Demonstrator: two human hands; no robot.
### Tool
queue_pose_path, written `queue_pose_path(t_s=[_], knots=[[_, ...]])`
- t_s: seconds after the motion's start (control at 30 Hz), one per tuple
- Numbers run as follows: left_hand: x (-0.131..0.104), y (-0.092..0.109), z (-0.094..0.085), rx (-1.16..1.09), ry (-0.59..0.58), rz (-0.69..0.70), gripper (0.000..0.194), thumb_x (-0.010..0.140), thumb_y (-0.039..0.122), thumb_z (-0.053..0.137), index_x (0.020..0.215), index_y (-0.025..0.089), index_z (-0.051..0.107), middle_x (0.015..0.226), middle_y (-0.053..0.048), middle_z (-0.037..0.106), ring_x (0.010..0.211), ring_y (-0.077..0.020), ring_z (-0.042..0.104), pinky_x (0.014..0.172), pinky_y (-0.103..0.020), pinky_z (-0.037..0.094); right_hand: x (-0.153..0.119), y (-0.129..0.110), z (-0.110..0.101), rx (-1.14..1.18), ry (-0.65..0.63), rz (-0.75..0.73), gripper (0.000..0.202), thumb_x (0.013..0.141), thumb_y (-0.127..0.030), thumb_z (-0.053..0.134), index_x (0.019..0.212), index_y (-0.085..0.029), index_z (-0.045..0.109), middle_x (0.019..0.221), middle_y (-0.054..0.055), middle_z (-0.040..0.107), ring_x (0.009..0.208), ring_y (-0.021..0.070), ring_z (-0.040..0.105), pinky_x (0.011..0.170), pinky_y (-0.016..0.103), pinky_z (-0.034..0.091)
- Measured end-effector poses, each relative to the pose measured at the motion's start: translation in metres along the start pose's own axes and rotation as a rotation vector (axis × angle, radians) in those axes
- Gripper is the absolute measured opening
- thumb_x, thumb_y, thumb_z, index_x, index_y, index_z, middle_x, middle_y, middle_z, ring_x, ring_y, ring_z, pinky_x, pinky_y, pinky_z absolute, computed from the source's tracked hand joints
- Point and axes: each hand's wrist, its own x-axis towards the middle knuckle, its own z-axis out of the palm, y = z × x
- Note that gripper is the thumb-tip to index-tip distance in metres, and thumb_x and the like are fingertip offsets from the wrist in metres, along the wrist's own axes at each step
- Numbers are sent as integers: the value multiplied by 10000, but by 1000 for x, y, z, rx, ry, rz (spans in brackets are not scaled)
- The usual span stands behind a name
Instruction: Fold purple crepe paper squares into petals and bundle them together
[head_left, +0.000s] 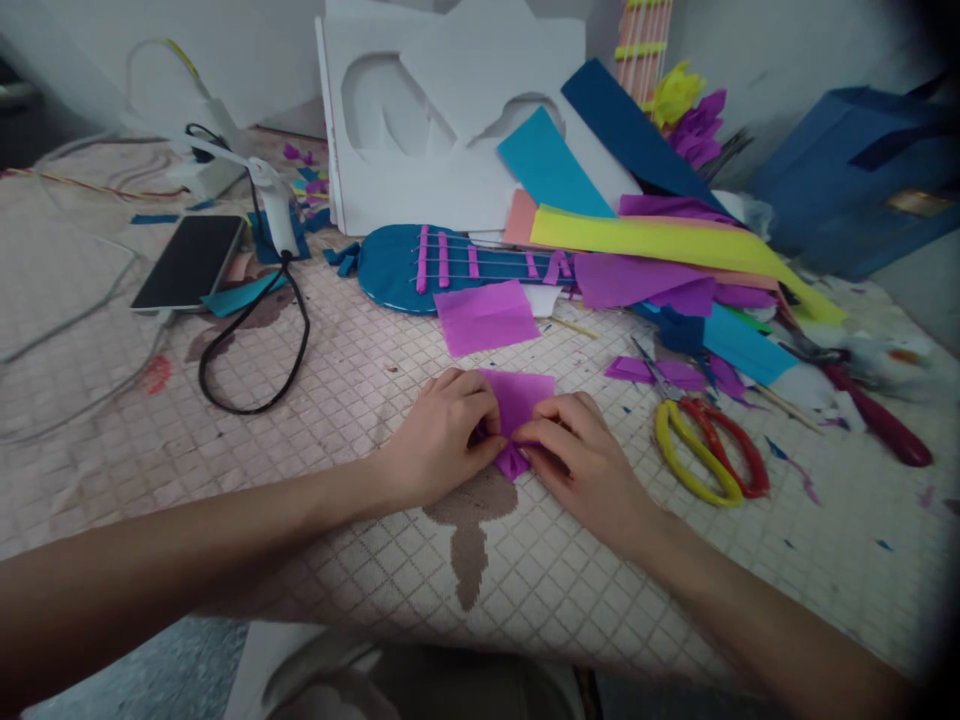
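Observation:
A piece of purple crepe paper (523,395) lies on the table between my two hands, its near edge gathered and folded. My left hand (448,435) pinches the paper's left side with thumb and fingers closed. On the right side, the fingers of my right hand (577,455) press together on the same near edge. A second purple paper sheet (487,315) rests flat just beyond. Behind it lies a blue paper guitar (394,268) with purple strips and thin strings across it.
Scissors with yellow and red handles (694,450) lie at the right, near red-handled pliers (877,410). Coloured paper strips (675,245) pile up behind. A phone (191,262), a black cord loop (304,345) and a white device (276,205) occupy the left. A blue bag (847,180) stands back right.

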Motion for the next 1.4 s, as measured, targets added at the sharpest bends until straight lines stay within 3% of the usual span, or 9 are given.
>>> queue_pose_path(t_s=[0.57, 1.1, 1.4], knots=[[-1, 1, 1, 6, 6, -9, 65, 787, 155, 596, 738, 162, 555, 857, -36, 554, 894, -211, 483, 807, -361, 420, -2, -1, 5, 34, 14, 55, 155, 858, -62, 499, 884, -210, 533, 946, 58, 528, 934, 216, 479, 824, 390, 444], [2, -2, -3, -62, -1, -6, 82, 756, 87, 574, 752, 167, 557, 826, -20, 564, 858, -190, 498, 797, -341, 426, -3, -2, 6, 17, 1, 22, 194, 877, -87, 472, 921, -214, 611, 965, 73, 545, 938, 224, 479, 815, 415, 459], [2, -2, -5, -71, -6, -3, 76, 766, 91, 567, 772, 167, 575, 838, -25, 578, 862, -194, 505, 800, -352, 424, -2, -3, 6, 14, 29, 46, 225, 844, -40, 477, 962, -221, 538, 1001, 72, 523, 974, 232, 474, 851, 419, 449]])
